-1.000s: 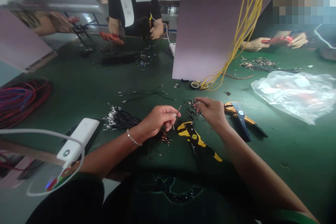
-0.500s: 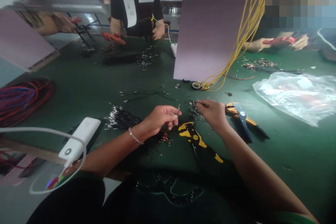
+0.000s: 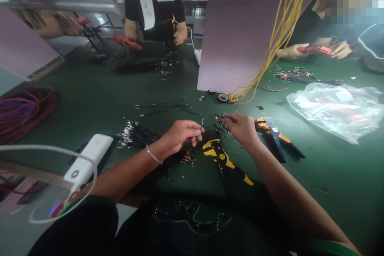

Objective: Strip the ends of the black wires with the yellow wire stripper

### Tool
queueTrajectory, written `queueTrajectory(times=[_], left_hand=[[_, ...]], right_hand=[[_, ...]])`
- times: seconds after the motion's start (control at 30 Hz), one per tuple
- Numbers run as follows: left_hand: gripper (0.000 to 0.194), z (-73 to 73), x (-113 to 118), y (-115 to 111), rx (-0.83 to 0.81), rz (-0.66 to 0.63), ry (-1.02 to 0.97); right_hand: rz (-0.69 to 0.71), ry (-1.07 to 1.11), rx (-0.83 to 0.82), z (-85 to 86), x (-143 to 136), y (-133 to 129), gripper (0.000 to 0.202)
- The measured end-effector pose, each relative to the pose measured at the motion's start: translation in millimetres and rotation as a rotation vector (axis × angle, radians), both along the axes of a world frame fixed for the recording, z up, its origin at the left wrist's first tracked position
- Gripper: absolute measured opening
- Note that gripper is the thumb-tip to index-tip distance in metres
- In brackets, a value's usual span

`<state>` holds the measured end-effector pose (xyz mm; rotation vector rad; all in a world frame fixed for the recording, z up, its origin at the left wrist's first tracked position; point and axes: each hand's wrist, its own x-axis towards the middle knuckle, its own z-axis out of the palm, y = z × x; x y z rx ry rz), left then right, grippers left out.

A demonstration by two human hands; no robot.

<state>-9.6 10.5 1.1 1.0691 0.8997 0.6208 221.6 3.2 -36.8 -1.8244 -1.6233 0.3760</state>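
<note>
My left hand point(image 3: 183, 136) pinches a short thin wire point(image 3: 203, 123), its pale end pointing up past the fingertips. Beneath and left of that hand lies a bundle of black wires point(image 3: 139, 134) with silvery ends. Closed fingertips of my right hand point(image 3: 241, 128) touch a small pile of tiny metal terminals point(image 3: 220, 122); whatever they grip is too small to make out. Between my forearms rests a yellow-and-black wire stripper point(image 3: 223, 158). An orange-and-blue stripper point(image 3: 274, 132) lies just right of my right hand.
A white power bank point(image 3: 90, 158) with a cable is at left, near coiled red and blue wires point(image 3: 27, 112). Yellow wires point(image 3: 274, 48) hang beside a pale upright panel point(image 3: 231, 40). A clear plastic bag point(image 3: 336, 104) lies right. Other people's hands hold red tools across the green table point(image 3: 99, 84).
The whole view has shifted slightly. My left hand still pinches the wire, and my right fingertips stay at the terminal pile.
</note>
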Motion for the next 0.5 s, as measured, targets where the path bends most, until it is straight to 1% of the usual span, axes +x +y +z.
queueTrajectory(times=[0.2,0.4,0.5], left_hand=[[0.008,3.7,-0.6,0.6,-0.024,0.021,0.026],[0.006,7.2,-0.4,1.8,-0.05,0.042,0.045],[0.006,6.2,-0.9,2.8,-0.05,0.039,0.061]], right_hand=[[-0.027,-0.095,-0.035,4.8,-1.7,-0.7,0.023],[-0.045,-0.151,-0.022,9.4,-2.7,-1.2,0.033],[-0.014,-0.145,-0.03,7.7,-2.6,-0.2,0.027]])
